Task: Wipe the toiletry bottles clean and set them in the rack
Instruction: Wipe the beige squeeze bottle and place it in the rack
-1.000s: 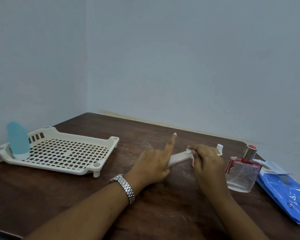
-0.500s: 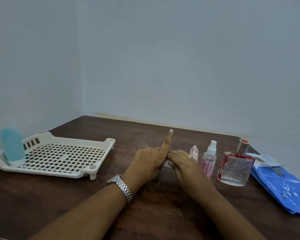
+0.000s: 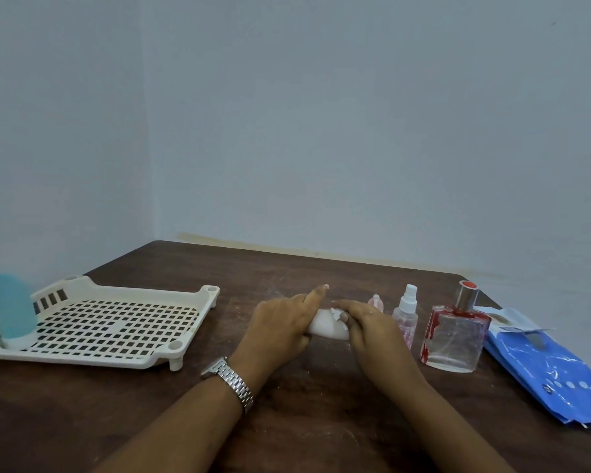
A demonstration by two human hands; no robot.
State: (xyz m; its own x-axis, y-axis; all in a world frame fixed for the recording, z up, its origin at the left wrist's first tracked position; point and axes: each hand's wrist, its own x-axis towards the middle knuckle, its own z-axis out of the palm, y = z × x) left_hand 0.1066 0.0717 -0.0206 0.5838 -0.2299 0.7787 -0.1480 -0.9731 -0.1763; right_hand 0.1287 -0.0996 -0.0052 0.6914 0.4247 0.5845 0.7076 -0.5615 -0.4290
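Where the dark brown wooden table (image 3: 287, 268) runs toward nine o'clock, a pale blue round-topped bottle (image 3: 9, 310) stands upright at the left end of a cream plastic lattice rack (image 3: 127, 292). At the table's middle, the left hand (image 3: 280, 326), with a silver link watch (image 3: 231, 380) on its wrist, grips one end of a white plastic bottle (image 3: 323, 327) lying on its side, its forefinger stretched out toward twelve o'clock. The right hand (image 3: 369, 327) curls its fingers over the white plastic bottle's other end, a scrap of white showing at the fingertips. Toward three o'clock stand, in a row, a small pink bottle (image 3: 376, 301) just behind the right hand, a clear spray bottle with pink print (image 3: 405, 319), and a square glass perfume bottle with red markings (image 3: 452, 336). A blue plastic wipes pack (image 3: 543, 367) lies flat beyond them.
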